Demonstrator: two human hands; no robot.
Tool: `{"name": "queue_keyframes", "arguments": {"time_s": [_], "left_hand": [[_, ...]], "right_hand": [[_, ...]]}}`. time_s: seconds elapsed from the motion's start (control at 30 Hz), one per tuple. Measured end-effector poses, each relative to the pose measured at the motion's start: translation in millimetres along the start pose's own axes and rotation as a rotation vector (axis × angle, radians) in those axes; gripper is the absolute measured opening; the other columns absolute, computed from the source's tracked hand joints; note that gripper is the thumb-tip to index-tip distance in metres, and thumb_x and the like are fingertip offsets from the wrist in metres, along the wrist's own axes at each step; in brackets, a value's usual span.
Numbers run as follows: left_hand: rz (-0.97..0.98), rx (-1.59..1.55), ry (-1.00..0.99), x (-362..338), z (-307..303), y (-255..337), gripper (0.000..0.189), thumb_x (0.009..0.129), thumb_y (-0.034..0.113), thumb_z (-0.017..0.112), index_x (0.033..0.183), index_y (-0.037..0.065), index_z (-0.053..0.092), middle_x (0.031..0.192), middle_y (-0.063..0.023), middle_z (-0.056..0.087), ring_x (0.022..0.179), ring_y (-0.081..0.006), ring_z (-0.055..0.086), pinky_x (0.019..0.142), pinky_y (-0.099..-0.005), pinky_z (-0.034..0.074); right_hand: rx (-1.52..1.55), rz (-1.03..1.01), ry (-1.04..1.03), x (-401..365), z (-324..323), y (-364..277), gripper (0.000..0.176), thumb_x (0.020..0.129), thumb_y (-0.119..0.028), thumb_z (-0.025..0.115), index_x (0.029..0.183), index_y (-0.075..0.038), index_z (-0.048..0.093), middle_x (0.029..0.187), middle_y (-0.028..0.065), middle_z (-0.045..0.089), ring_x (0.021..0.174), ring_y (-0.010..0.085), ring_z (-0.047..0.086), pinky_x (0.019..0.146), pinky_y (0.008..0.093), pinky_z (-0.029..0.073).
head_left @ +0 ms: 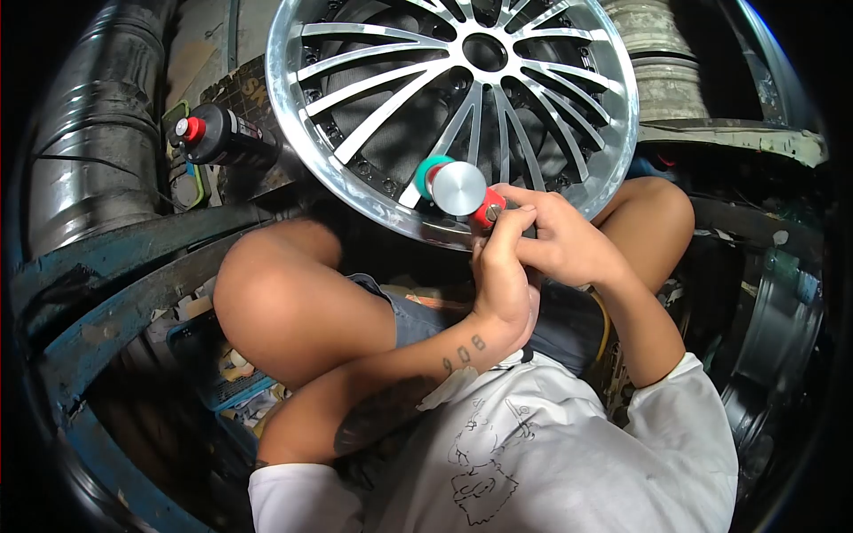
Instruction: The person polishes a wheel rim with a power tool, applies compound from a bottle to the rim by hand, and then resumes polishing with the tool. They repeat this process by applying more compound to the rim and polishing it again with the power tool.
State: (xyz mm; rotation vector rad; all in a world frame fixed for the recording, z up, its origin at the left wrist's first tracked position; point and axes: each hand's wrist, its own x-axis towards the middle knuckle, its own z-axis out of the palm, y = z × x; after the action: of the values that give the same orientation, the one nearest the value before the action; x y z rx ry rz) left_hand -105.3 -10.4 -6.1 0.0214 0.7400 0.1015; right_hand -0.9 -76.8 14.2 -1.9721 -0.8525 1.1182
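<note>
Head view shows the fingers (514, 222) of both hands pressed together in a pinch on the red body of a small tool (458, 188), which carries a round silver disc facing the camera and a teal part behind it; the left hand (499, 284) comes up from below with thumb and forefinger closed on the red section, and the right hand (564, 244) wraps over it from the right, its fingertips meeting the left ones; the small tool sits just in front of the lower lip of a polished alloy wheel (391, 114), touching it or very near it, though which cannot be told from this angle; the wheel leans between the person's bare knees, its spokes fanning up and away; a thin yellow hose (607, 324) shows by the right forearm, its ends hidden; further out, a black spray can (227, 135) with a red cap lies to the left of the wheel, beside a large steel drum (89, 133); the risk, as I judge it, lies in the fingertip-only hold so close to the disc; a slip could mar the bright lip or nip a finger, and the wheel, propped only by the legs, could roll or tip if a knee shifts.
</note>
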Motion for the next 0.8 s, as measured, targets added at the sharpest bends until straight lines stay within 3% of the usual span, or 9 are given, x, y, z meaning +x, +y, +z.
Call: {"name": "queue_keyframes", "arguments": {"time_s": [0.17,0.27,0.3,0.4,0.5,0.63,0.8], "left_hand": [[0.046,0.018,-0.076,14.6,-1.4,2.4,0.045,0.096,0.02,0.063,0.139,0.012,0.054,0.126,-0.0053,0.059,0.123,-0.0155,0.058,0.107,-0.0331,0.044],[0.085,0.001,0.007,8.4,-3.9,-6.5,0.045,0.096,0.02,0.063,0.139,0.012,0.054,0.127,-0.0054,0.058,0.124,-0.0151,0.057,0.106,-0.0331,0.044],[0.104,0.025,0.011,6.4,-3.5,-6.0,0.045,0.096,0.021,0.063,0.139,0.011,0.053,0.128,-0.0057,0.057,0.124,-0.015,0.056,0.106,-0.033,0.043],[0.084,0.033,-0.058,8.8,-4.2,-1.2,0.043,0.097,0.022,0.063,0.137,0.011,0.055,0.128,-0.0051,0.057,0.124,-0.0146,0.056,0.106,-0.0331,0.043],[0.081,-0.002,-0.04,7.4,-4.9,-1.5,0.039,0.097,0.023,0.062,0.134,0.012,0.056,0.127,-0.004,0.058,0.124,-0.0137,0.056,0.106,-0.0331,0.043],[0.102,-0.011,0.005,-1.1,-3.4,-4.4,0.037,0.098,0.025,0.062,0.132,0.013,0.057,0.127,-0.0032,0.058,0.124,-0.0127,0.055,0.106,-0.0331,0.043],[0.068,0.016,-0.028,-3.0,-8.7,-3.6,0.055,0.099,0.031,0.06,0.149,0.014,0.047,0.14,-0.0041,0.052,0.134,-0.0153,0.051,0.11,-0.0343,0.041]], "right_hand": [[0.073,0.003,0.15,2.5,5.9,-4.2,0.039,0.084,-0.018,0.071,0.117,0.002,0.064,0.086,0.0144,0.069,0.066,0.015,0.059,0.06,0.0324,0.047],[-0.005,0.015,-0.027,2.5,-1.6,6.3,0.039,0.084,-0.017,0.071,0.117,0.002,0.064,0.084,0.0137,0.069,0.066,0.0143,0.058,0.06,0.0323,0.047],[-0.018,-0.053,-0.021,3.1,-0.6,6.2,0.04,0.083,-0.017,0.071,0.118,0.002,0.063,0.082,0.0136,0.068,0.066,0.0131,0.058,0.06,0.0322,0.047],[0.005,0.02,0.039,2.4,0.1,0.9,0.039,0.083,-0.016,0.071,0.116,0.002,0.063,0.082,0.0139,0.068,0.066,0.013,0.058,0.059,0.0329,0.047],[0.045,-0.046,0.031,5.6,4.0,5.4,0.039,0.083,-0.017,0.071,0.115,0.002,0.063,0.08,0.0155,0.067,0.064,0.0153,0.058,0.059,0.0342,0.047],[-0.089,0.024,-0.075,6.2,-2.9,-10.1,0.04,0.083,-0.021,0.071,0.114,0.002,0.063,0.078,0.019,0.065,0.061,0.0239,0.061,0.061,0.0371,0.049],[-0.18,-0.006,-0.131,12.3,-4.4,-17.8,0.04,0.083,-0.022,0.072,0.115,0.001,0.064,0.077,0.0211,0.065,0.061,0.0303,0.063,0.061,0.0401,0.049]]}}
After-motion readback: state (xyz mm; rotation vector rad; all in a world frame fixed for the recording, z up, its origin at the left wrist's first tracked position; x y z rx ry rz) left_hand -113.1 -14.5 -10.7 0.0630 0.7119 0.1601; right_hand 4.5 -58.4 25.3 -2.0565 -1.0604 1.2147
